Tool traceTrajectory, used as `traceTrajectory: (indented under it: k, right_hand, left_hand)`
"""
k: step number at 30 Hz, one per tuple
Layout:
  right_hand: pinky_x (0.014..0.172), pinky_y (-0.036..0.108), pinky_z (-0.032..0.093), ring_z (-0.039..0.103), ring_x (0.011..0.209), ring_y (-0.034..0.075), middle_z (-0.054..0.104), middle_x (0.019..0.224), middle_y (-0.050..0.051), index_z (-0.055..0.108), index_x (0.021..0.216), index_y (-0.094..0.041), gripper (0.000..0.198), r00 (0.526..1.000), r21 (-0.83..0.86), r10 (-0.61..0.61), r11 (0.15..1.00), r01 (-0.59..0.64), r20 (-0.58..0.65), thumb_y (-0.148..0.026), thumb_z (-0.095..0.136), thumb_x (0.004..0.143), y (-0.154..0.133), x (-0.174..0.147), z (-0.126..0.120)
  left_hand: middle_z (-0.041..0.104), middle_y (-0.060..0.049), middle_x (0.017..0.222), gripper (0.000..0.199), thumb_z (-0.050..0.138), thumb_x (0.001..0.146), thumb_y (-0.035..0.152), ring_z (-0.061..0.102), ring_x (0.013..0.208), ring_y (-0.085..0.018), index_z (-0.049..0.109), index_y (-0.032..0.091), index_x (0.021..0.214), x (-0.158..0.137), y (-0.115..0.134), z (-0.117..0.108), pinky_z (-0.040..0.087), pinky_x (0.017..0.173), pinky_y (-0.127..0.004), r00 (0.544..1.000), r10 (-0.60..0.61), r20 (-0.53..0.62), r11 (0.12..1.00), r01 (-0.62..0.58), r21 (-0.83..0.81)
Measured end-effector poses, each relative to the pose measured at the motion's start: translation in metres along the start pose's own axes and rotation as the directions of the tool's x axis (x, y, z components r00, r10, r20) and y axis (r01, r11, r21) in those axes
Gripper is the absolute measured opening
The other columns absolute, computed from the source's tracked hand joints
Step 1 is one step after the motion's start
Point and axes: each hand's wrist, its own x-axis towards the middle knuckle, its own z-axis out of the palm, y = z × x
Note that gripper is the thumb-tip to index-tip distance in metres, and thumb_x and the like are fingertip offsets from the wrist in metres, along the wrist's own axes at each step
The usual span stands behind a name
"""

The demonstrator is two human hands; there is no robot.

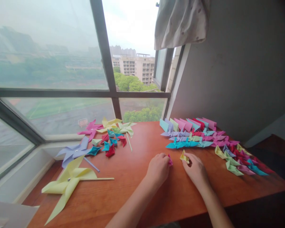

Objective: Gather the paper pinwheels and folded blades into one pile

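Near the middle of the wooden table (133, 190), my left hand (159, 166) is closed on a small folded pink paper piece (170, 160), mostly hidden behind the fingers. A short way to the right, my right hand (194, 166) pinches a small folded yellow paper piece (184, 156) between thumb and fingers. The two pieces are apart. Beyond the hands lie rows of folded paper, among them a blue folded paper row (181, 144). To the right sit several boat-like folded papers, such as a pale green one (234, 167).
On the left lie several paper pinwheels on sticks, including a large yellow pinwheel (70, 179) and a lilac pinwheel (76, 151). Small red and blue folded papers (106, 146) are clustered beside them. A window (112, 93) borders the table's far side; a grey wall (228, 79) stands right.
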Motion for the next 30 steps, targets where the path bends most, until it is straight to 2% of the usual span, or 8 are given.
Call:
traceTrajectory:
  k: [5, 10, 12, 16, 19, 24, 26, 30]
  right_hand:
    - [0.086, 0.041, 0.052, 0.063, 0.096, 0.027, 0.068, 0.106, 0.012, 0.066, 0.102, -0.017, 0.026, 0.997, 0.141, -0.019, 0.990, 0.008, 0.076, -0.028, 0.053, 0.083, -0.032, -0.010, 0.011]
    - [0.078, 0.033, 0.055, 0.064, 0.094, 0.023, 0.068, 0.106, 0.010, 0.066, 0.100, -0.019, 0.022, 0.987, 0.325, -0.062, 0.946, 0.011, 0.148, -0.021, 0.054, 0.082, -0.085, -0.019, 0.026]
    - [0.074, 0.030, 0.055, 0.064, 0.090, 0.022, 0.068, 0.104, 0.009, 0.066, 0.099, -0.019, 0.021, 0.980, 0.390, -0.092, 0.921, 0.016, 0.175, -0.017, 0.054, 0.081, -0.111, -0.019, 0.033]
    - [0.078, 0.030, 0.054, 0.064, 0.089, 0.021, 0.069, 0.098, 0.007, 0.068, 0.096, -0.020, 0.022, 0.963, 0.469, -0.152, 0.883, 0.030, 0.224, -0.011, 0.058, 0.078, -0.163, -0.013, 0.051]
    - [0.079, 0.031, 0.053, 0.064, 0.087, 0.020, 0.070, 0.096, 0.006, 0.069, 0.095, -0.020, 0.028, 0.953, 0.491, -0.184, 0.870, 0.044, 0.240, -0.007, 0.059, 0.073, -0.190, -0.007, 0.062]
    - [0.080, 0.032, 0.053, 0.065, 0.087, 0.020, 0.070, 0.097, 0.006, 0.069, 0.097, -0.020, 0.028, 0.956, 0.495, -0.187, 0.867, 0.053, 0.225, -0.009, 0.058, 0.074, -0.189, -0.006, 0.064]
    - [0.077, 0.031, 0.054, 0.065, 0.087, 0.020, 0.070, 0.097, 0.007, 0.069, 0.097, -0.020, 0.026, 0.965, 0.492, -0.159, 0.870, 0.037, 0.208, -0.012, 0.057, 0.076, -0.176, -0.008, 0.059]
    - [0.071, 0.030, 0.057, 0.066, 0.084, 0.021, 0.069, 0.097, 0.007, 0.067, 0.096, -0.020, 0.022, 0.974, 0.492, -0.105, 0.870, -0.008, 0.202, -0.016, 0.054, 0.079, -0.150, -0.013, 0.048]
  left_hand:
    - [0.068, -0.004, 0.088, 0.021, 0.049, 0.088, 0.011, 0.064, 0.079, -0.018, 0.067, 0.020, 0.084, -0.026, -0.013, -0.017, 0.048, 0.071, -0.026, 0.998, -0.043, -0.040, 0.998, 0.041, -0.040]
    - [0.070, -0.004, 0.087, 0.027, 0.047, 0.083, 0.004, 0.066, 0.079, -0.018, 0.068, 0.020, 0.089, -0.060, -0.039, -0.039, 0.049, 0.071, -0.026, 0.983, -0.132, -0.128, 0.989, 0.123, -0.080]
    - [0.070, -0.005, 0.091, 0.029, 0.045, 0.083, 0.005, 0.067, 0.082, -0.019, 0.068, 0.020, 0.093, -0.079, -0.057, -0.053, 0.050, 0.073, -0.028, 0.954, -0.194, -0.229, 0.977, 0.169, -0.127]
    - [0.070, -0.007, 0.095, 0.022, 0.046, 0.088, 0.019, 0.069, 0.083, -0.021, 0.067, 0.020, 0.095, -0.115, -0.091, -0.079, 0.054, 0.075, -0.032, 0.840, -0.304, -0.450, 0.953, 0.260, -0.159]
    - [0.069, -0.007, 0.096, 0.022, 0.048, 0.089, 0.025, 0.068, 0.075, -0.020, 0.064, 0.020, 0.103, -0.126, -0.098, -0.085, 0.055, 0.068, -0.033, 0.827, -0.359, -0.432, 0.933, 0.327, -0.148]
    - [0.062, -0.008, 0.118, 0.025, 0.055, 0.086, 0.023, 0.065, 0.104, -0.024, 0.059, 0.023, 0.111, -0.110, -0.080, -0.066, 0.054, 0.088, -0.038, 0.914, -0.245, -0.323, 0.968, 0.216, -0.125]
    - [0.058, -0.010, 0.126, 0.027, 0.061, 0.082, 0.021, 0.060, 0.114, -0.026, 0.059, 0.022, 0.109, -0.099, -0.071, -0.057, 0.050, 0.096, -0.041, 0.925, -0.233, -0.299, 0.972, 0.212, -0.103]
    - [0.056, -0.014, 0.132, 0.033, 0.070, 0.077, 0.023, 0.059, 0.116, -0.031, 0.059, 0.020, 0.108, -0.084, -0.061, -0.047, 0.048, 0.096, -0.046, 0.924, -0.282, -0.258, 0.958, 0.287, -0.019]
